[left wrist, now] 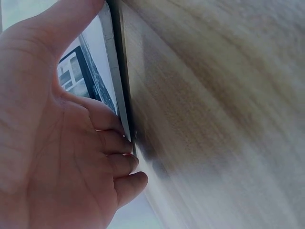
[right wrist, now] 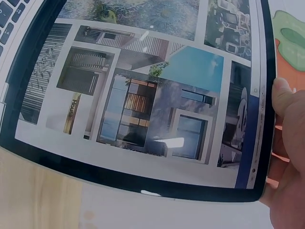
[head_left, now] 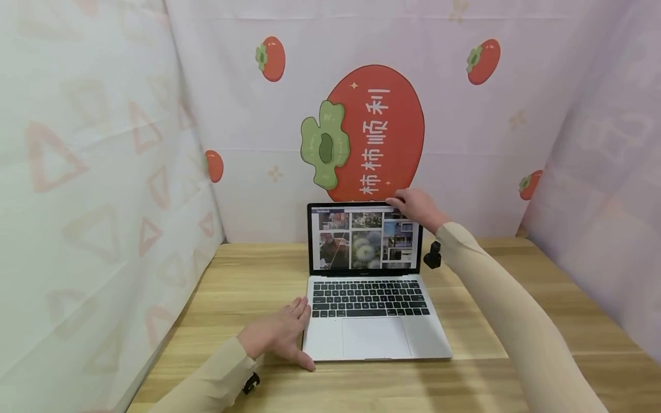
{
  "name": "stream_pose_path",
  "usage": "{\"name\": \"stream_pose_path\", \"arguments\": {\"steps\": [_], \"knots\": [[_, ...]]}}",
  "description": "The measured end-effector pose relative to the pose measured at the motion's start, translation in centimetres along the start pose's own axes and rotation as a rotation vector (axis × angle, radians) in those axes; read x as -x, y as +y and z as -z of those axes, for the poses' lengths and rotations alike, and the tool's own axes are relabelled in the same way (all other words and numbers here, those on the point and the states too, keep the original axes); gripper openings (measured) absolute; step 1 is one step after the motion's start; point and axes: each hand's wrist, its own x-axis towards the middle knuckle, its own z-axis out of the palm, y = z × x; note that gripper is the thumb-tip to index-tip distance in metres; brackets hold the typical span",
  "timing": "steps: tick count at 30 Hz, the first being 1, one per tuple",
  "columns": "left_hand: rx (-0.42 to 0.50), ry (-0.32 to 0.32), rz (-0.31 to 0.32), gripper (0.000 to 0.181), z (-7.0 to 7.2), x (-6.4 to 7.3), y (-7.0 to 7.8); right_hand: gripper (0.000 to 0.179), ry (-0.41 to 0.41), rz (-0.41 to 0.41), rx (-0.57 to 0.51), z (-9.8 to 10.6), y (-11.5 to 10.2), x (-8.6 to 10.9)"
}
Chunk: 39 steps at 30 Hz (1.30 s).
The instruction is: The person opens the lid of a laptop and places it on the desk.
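Note:
An open silver laptop (head_left: 374, 339) lies on the wooden table, its lit screen (head_left: 365, 238) showing a page of photos. At the left side of the base, my left hand (head_left: 279, 331) touches the edge with its fingers fairly straight, the thumb by the front left corner. The left wrist view shows this palm (left wrist: 62, 157) beside the thin laptop edge (left wrist: 116, 78). My right hand (head_left: 419, 207) grips the top edge of the screen near its right corner. In the right wrist view the thumb (right wrist: 282, 93) is at the black bezel, with fingers partly hidden behind the lid.
The wooden table (head_left: 258, 267) extends on both sides of the laptop. A pale cloth backdrop (head_left: 237, 115) with printed persimmons hangs close behind the lid. Cloth walls (head_left: 103, 229) enclose the left and right sides. A small black device (head_left: 432, 256) is by the right wrist.

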Motion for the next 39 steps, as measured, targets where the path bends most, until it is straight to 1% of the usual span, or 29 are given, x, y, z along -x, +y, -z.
{"name": "stream_pose_path", "arguments": {"steps": [5, 10, 15, 18, 23, 26, 29, 32, 35, 39], "knots": [[-0.009, 0.011, -0.007, 0.130, 0.1, -0.1, -0.2, 0.029, -0.011, -0.038, -0.041, -0.1, 0.8, -0.6], [-0.017, 0.006, -0.006, 0.130, 0.1, -0.1, -0.2, 0.030, -0.022, -0.066, -0.093, -0.5, 1.6, -1.0], [-0.018, -0.005, -0.006, 0.130, 0.2, -0.3, 0.0, 0.033, -0.022, -0.096, -0.137, -1.0, 3.0, -1.1], [-0.023, -0.010, -0.003, 0.129, 0.2, -0.4, 0.2, 0.034, -0.032, -0.096, -0.137, -1.0, 3.8, -1.0], [-0.012, -0.013, -0.007, 0.129, 0.4, -0.4, 0.3, 0.035, -0.060, -0.105, -0.155, -0.2, 4.5, -0.5], [-0.012, -0.018, -0.003, 0.129, 0.6, -0.6, 0.2, 0.033, -0.062, -0.089, -0.153, 0.8, 4.5, -0.2], [-0.025, -0.030, 0.010, 0.128, 1.0, -1.0, -0.1, 0.031, -0.056, -0.062, -0.142, 1.6, 4.5, 0.1], [0.001, -0.038, 0.028, 0.123, 1.8, -1.4, -0.5, 0.030, -0.049, -0.040, -0.123, 2.1, 4.6, 0.7], [0.054, -0.021, 0.056, 0.113, 2.6, -1.4, -1.2, 0.030, -0.044, -0.021, -0.098, 2.5, 4.7, 1.3], [0.077, 0.025, 0.082, 0.097, 3.5, -1.3, -2.5, 0.032, -0.046, -0.012, -0.081, 3.1, 5.1, 2.2]]}}
